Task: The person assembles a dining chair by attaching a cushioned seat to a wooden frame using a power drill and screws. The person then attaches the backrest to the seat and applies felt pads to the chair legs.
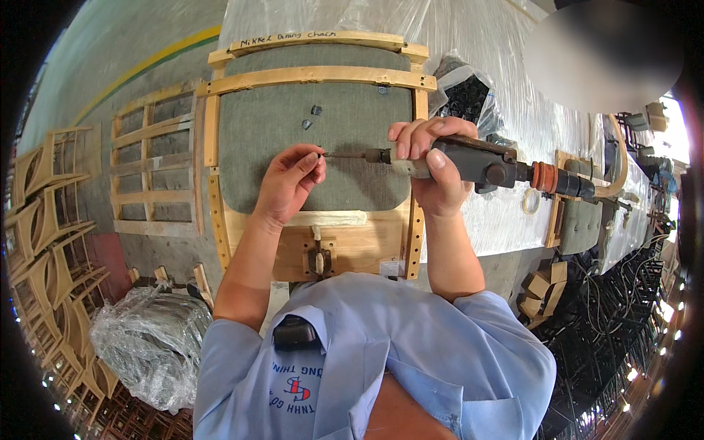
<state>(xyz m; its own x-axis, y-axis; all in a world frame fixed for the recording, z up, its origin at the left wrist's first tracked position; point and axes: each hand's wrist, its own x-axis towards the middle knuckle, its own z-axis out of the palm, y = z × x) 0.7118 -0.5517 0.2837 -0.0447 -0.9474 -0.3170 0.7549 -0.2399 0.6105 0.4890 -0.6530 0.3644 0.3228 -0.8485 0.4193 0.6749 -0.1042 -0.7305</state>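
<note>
My right hand is wrapped round a dark power screwdriver, held level with its long bit pointing left. An orange and black coupling joins its rear end to a hose. At the tip of the bit, the fingers of my left hand pinch together, with a small dark piece just showing between them. Both hands are above a grey upholstered panel that lies in a wooden frame. Small dark pieces rest on the fabric, beyond my left hand.
A toggle clamp is mounted on the frame's near board. Left of it lies a slatted wooden pallet, with plastic-wrapped pieces nearer me. An open bag of black parts sits at the far right. Chair frames stack along the left.
</note>
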